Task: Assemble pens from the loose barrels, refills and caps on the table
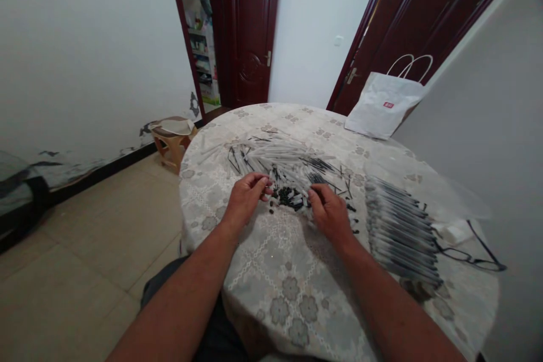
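Observation:
My left hand [248,195] is closed in a pinch at the left side of a pile of small black pieces [291,198], which look like pen caps or plugs. Whatever is between its fingertips is too small to make out. On the pile's right side, my right hand [330,210] has its thumb and fingers curled together, and what they grip is hidden. Just beyond both hands lies a loose heap of translucent tubes [275,153], like pen barrels. Thin black sticks [318,164], like pen refills, are mixed in among them.
To the right, several assembled pens [403,232] lie in a neat row, with eyeglasses [470,257] beside them. A white paper bag [384,104] stands at the far right of the round table with its patterned tablecloth [292,300]. A stool [172,141] stands beyond the left edge.

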{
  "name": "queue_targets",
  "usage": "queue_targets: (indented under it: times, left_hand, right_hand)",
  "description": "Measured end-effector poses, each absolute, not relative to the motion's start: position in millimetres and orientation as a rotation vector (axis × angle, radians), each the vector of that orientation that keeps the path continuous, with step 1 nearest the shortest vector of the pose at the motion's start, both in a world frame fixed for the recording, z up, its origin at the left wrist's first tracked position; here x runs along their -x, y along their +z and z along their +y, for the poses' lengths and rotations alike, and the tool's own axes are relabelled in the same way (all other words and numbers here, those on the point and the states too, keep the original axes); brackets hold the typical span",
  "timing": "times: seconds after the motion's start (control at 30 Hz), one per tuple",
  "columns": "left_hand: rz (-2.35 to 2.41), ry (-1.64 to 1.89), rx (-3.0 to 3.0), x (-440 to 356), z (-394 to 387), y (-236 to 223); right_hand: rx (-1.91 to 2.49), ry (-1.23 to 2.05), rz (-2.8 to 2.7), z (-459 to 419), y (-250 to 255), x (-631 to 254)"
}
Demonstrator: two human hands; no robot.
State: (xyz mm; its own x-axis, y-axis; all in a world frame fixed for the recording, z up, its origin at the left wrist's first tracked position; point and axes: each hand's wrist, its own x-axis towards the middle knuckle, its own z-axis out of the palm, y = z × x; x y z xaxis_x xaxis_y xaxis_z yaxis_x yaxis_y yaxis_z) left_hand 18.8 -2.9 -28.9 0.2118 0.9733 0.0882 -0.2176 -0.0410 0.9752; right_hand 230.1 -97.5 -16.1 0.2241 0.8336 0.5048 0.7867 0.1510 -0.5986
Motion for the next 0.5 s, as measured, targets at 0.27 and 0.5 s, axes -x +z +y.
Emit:
queue_targets:
  times: [0.27, 0.5]
  left_hand:
    - [1.039, 1.207, -1.93, -7, 16, -39]
    - [1.159, 0.994, -2.371, -21, 6, -52]
  right_hand:
    - [1.656, -0.015, -1.381, -90, -32, -247]
    - [1.664, -0.029, -1.474, -89, -38, -244]
